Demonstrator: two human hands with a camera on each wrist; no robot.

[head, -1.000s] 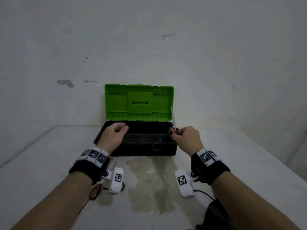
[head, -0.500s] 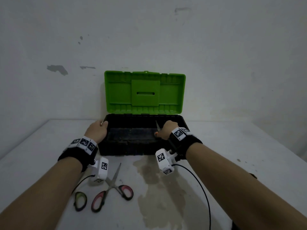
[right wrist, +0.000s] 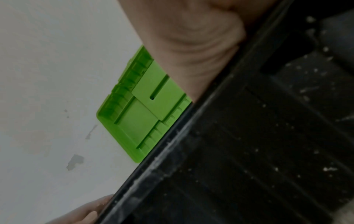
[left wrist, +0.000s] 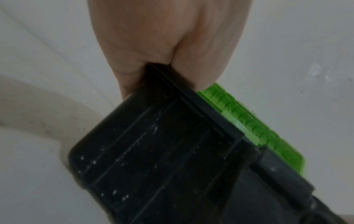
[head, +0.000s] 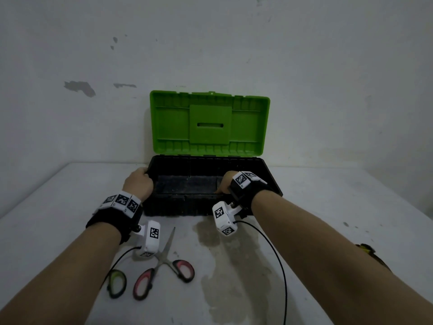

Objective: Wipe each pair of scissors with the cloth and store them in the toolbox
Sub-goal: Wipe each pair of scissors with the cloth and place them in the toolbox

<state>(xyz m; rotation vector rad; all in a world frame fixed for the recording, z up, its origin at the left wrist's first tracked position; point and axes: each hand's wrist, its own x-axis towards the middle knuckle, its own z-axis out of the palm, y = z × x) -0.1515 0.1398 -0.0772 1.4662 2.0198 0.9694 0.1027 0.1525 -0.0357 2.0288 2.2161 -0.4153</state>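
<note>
A black toolbox (head: 269, 174) stands open at the back of the table, its green lid (head: 208, 123) upright. My left hand (head: 138, 184) grips the box's left rim; the left wrist view shows that hand (left wrist: 168, 45) clamped on the corner of the toolbox (left wrist: 162, 151). My right hand (head: 226, 182) reaches down inside the box on its right side, fingers hidden, and no scissors show in it. Pink-handled scissors (head: 164, 266) lie open on the table near my left wrist. Beside them lies a green handle loop (head: 116, 283) of another pair, its blades hidden by my arm.
A dark object with yellow on it (head: 365, 249) peeks out behind my right forearm. A damp stain (head: 225, 266) marks the table in front of the box. The wall stands directly behind the lid. In the right wrist view the box's outer wall (right wrist: 249, 136) fills the right half.
My right hand has gone from the box's right rim down into the box, and the scissors blade seen sticking up from it no longer shows. My left hand moved to the left rim.
</note>
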